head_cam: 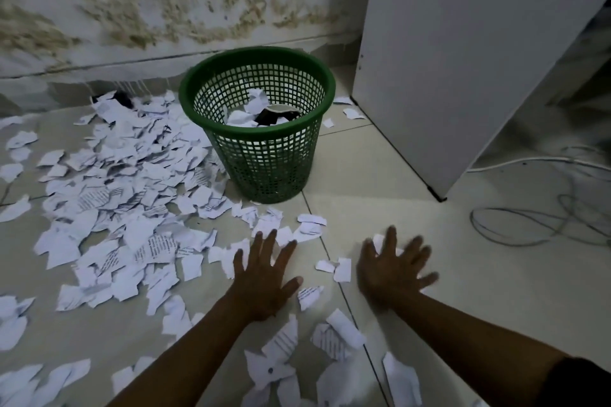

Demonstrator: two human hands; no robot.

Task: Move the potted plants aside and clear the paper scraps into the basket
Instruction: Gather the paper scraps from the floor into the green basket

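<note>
Both hands are spread flat with fingers apart, holding nothing: the left hand (264, 277) lies low over scraps at the near edge of the litter, the right hand (391, 269) sits on the bare tile to its right, with one scrap under its fingertips. Held that way, splayed and side by side, they look set to rake loose paper together rather than pick single pieces, though the right one is blurred and I cannot tell if it presses down

The basket (256, 122) stands upright on the floor (363, 175) just beyond the hands, close to the wall (132, 3) and beside a white cabinet (463, 59), near enough that a gathered handful needs only a short lift. A few scraps and something dark already lie inside it

Most scraps (125, 175) are still heaped left of the basket and trail toward the viewer. No potted plants show here. Cables (542, 225) lie at right, well apart from the paper
</note>
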